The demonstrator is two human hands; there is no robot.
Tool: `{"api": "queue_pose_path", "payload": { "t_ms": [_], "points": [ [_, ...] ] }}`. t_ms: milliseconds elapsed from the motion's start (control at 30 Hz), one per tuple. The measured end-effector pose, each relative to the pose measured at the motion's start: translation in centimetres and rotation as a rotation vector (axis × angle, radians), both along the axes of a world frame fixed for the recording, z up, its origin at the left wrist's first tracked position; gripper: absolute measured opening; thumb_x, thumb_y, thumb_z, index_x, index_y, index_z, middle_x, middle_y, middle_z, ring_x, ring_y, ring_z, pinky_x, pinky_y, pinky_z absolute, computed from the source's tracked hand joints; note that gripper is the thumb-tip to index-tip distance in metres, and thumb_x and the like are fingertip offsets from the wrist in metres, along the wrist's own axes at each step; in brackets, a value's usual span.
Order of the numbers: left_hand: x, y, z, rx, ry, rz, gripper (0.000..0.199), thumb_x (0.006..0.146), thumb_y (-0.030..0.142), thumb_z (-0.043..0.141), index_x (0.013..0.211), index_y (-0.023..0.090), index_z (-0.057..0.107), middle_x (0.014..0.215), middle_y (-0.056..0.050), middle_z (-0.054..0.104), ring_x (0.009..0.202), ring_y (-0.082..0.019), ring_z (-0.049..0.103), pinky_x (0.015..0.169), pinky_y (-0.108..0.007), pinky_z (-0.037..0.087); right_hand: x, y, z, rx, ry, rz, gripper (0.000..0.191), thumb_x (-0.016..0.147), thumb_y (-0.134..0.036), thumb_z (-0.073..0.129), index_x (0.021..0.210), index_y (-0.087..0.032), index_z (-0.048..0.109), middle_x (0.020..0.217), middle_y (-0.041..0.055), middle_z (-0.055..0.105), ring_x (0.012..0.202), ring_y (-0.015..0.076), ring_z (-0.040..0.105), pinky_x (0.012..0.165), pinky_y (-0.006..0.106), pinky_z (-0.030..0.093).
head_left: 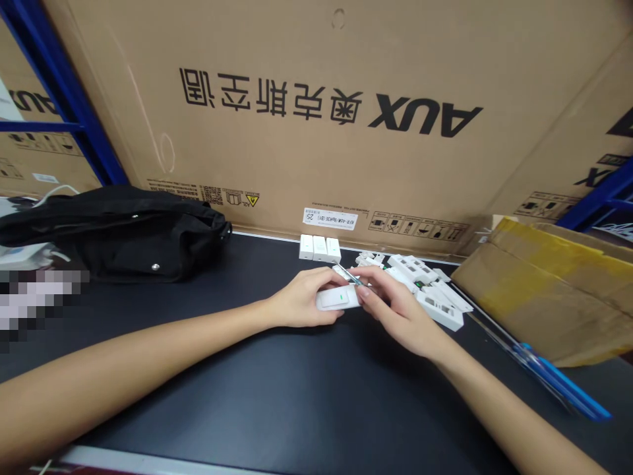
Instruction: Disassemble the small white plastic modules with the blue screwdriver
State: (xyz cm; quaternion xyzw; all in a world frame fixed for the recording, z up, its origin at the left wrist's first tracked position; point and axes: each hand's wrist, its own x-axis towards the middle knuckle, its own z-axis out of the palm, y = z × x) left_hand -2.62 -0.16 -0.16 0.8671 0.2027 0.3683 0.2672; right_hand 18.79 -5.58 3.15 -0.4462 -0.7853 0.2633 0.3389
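Note:
A small white device with a green mark [337, 298] is gripped by my left hand [307, 298], fingers wrapped round its far and near edges. My right hand [395, 307] pinches a thin metal tool [350, 274], its tip pointing up and left over the device. The right fingertips are at the device's right end; whether they press on it is hard to tell. Beyond my hands stand several white blocks [319, 248] side by side. Just right of my right hand lies a loose pile of white housings and small parts [440, 309].
A large cardboard box [277, 158] forms the back of the black table [297, 396]. At the left lies a black bag [148, 231]. An open carton with yellow tape [548, 284] stands at the right, with a blue-handled tool [568, 386] in front of it.

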Motion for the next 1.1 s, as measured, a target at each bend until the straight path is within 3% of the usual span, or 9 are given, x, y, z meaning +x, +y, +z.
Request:
{"api": "queue_pose_path", "payload": {
  "t_ms": [100,267,400,533,667,767,867,1100],
  "points": [
    [0.0,0.1,0.0,-0.062,-0.026,0.002,0.041,0.076,0.023,0.073,0.114,0.020,0.060,0.108,-0.004,0.069,0.095,-0.019,0.066,0.085,-0.031,0.051,0.1,0.0,0.3,0.042,0.033,-0.025,0.030,0.100,-0.039,0.046,0.125,-0.025,0.054,0.089,0.0040,0.063,0.076,0.0163,0.059,0.064,0.029,0.046],
    [0.0,0.5,-0.4,-0.403,-0.210,-0.010,0.041,0.084,0.034,0.070,0.118,0.022,0.050,0.115,-0.008,0.066,0.098,-0.019,0.067,0.087,-0.035,0.053,1.0,0.5,0.6,0.151,0.109,-0.133,0.023,0.098,-0.036,0.051,0.116,-0.023,0.057,0.079,0.0015,0.062,0.074,0.0162,0.060,0.068,0.030,0.048],
    [0.1,0.4,-0.3,-0.531,-0.298,-0.093,0.041,0.081,0.025,0.073,0.108,0.024,0.041,0.118,-0.008,0.063,0.109,-0.021,0.065,0.095,-0.038,0.052,1.3,0.7,0.7,0.200,0.038,-0.209,0.019,0.095,-0.037,0.054,0.105,-0.023,0.061,0.078,0.0019,0.064,0.068,0.0162,0.058,0.064,0.030,0.046],
    [-0.1,0.2,-0.1,-0.517,-0.235,-0.090,0.041,0.077,0.018,0.072,0.103,0.023,0.040,0.110,-0.006,0.065,0.105,-0.020,0.065,0.091,-0.035,0.052,0.9,0.4,0.9,0.217,-0.090,-0.196,0.021,0.097,-0.036,0.050,0.087,-0.022,0.061,0.073,0.0006,0.061,0.063,0.0145,0.053,0.060,0.029,0.042],
    [-0.2,0.1,0.0,-0.426,-0.144,-0.050,0.037,0.071,0.011,0.069,0.101,0.020,0.050,0.097,-0.002,0.064,0.084,-0.014,0.062,0.077,-0.028,0.050,0.6,0.3,1.0,0.234,-0.171,-0.144,0.026,0.098,-0.034,0.047,0.078,-0.021,0.057,0.069,-0.0007,0.058,0.063,0.0135,0.050,0.061,0.028,0.039],
    [-0.2,0.1,0.2,-0.356,-0.115,-0.032,0.021,0.071,0.015,0.070,0.084,0.017,0.053,0.077,0.002,0.057,0.067,-0.010,0.052,0.063,-0.022,0.043,0.6,0.3,1.1,0.255,-0.202,-0.142,0.031,0.098,-0.034,0.046,0.070,-0.021,0.050,0.063,-0.0023,0.051,0.058,0.0124,0.045,0.059,0.028,0.036],
    [-0.1,-0.1,0.4,-0.318,-0.095,-0.011,0.024,0.075,0.026,0.073,0.073,0.016,0.051,0.067,0.004,0.052,0.060,-0.008,0.046,0.058,-0.021,0.038,0.7,0.3,1.3,0.260,-0.240,-0.145,0.037,0.099,-0.036,0.044,0.064,-0.021,0.043,0.058,-0.0031,0.044,0.055,0.0119,0.041,0.056,0.028,0.033],
    [-0.1,0.0,0.3,-0.531,-0.065,-0.016,0.051,0.070,0.047,0.082,0.100,0.017,0.055,0.072,0.002,0.063,0.062,-0.012,0.060,0.061,-0.024,0.046,0.7,0.3,1.4,0.251,-0.274,-0.173,0.039,0.099,-0.039,0.041,0.065,-0.021,0.046,0.058,-0.0025,0.046,0.055,0.0123,0.042,0.056,0.029,0.033]
  ]
}}
